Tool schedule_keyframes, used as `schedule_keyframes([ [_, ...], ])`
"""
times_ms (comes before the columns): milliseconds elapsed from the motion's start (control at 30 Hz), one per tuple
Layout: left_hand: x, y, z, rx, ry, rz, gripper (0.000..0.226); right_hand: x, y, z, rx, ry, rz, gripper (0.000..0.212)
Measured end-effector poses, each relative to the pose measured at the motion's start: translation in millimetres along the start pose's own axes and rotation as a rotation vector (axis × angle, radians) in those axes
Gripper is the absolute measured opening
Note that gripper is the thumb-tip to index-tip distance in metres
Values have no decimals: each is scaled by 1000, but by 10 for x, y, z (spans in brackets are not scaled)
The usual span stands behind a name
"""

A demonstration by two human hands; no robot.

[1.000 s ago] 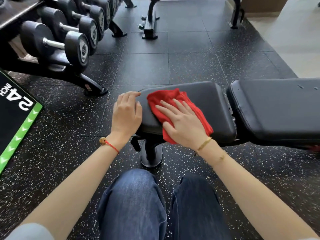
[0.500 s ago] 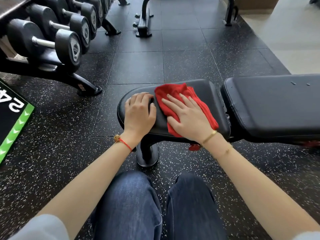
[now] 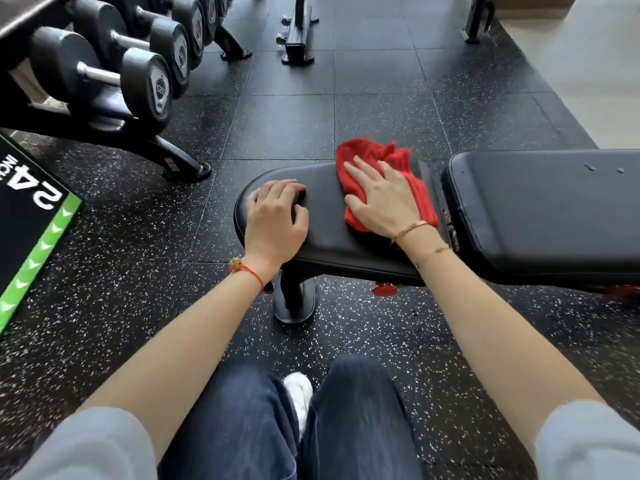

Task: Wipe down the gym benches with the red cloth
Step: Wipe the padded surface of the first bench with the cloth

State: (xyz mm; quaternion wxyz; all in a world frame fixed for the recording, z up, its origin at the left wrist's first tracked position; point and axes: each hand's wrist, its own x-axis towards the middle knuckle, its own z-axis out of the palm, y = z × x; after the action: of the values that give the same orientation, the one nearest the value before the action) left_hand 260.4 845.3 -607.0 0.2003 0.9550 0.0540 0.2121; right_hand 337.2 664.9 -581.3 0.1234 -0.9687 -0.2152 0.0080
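Right hand (image 3: 386, 199): fingers straight, palm flat, pressing the red cloth (image 3: 381, 181) onto the counter seat pad (image 3: 325, 233). No curl round the fabric, so the grip is released, just pushing. Versus a second ago it has slid with the cloth from the pad's left-middle to the far right end, next to the gap before the back pad (image 3: 540, 216). Cloth's far edge now bunches up and pokes past the pad's far rim; earlier it lay flatter and hung over the near edge.

Left hand (image 3: 275, 220): fingers loosely bent, resting on the rounded left end of the seat pad, holding nothing. A second ago it was at the very left rim; now fully on top of the pad. Hands now well apart, bare vinyl between them.

Camera view also shifted: legs and a white shoe (image 3: 299, 393) now show lower in frame.

Materials: cloth is soft woven terry-like fabric, rumpled, bright red. Seat pad is smooth black vinyl, rounded corners, slight sheen. Back pad same vinyl, bigger, rectangular, stitched edge. Seat pad sits on a black metal post with oval foot (image 3: 294, 303); red knob (image 3: 384, 289) under the near edge.

Floor (image 3: 121, 237): black rubber tiles with white flecks. Dumbbells (image 3: 114, 74) on a black steel rack, far left: rubber heads, bare metal handles. Black box with green chevron border (image 3: 38, 237), left edge.
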Motion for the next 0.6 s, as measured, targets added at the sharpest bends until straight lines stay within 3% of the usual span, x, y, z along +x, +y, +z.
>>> schedule_keyframes([
  [267, -5, -16, 16, -2, 7, 27, 38, -451, 36, 9, 78, 130, -146, 54],
  [467, -2, 15, 14, 91, -15, 47, 31, -569, 152, -64, 83, 230, -145, 44],
  [600, -8, 416, 57, 52, -24, 121, 36, -702, 570, -349, 36, 377, -33, 41],
])
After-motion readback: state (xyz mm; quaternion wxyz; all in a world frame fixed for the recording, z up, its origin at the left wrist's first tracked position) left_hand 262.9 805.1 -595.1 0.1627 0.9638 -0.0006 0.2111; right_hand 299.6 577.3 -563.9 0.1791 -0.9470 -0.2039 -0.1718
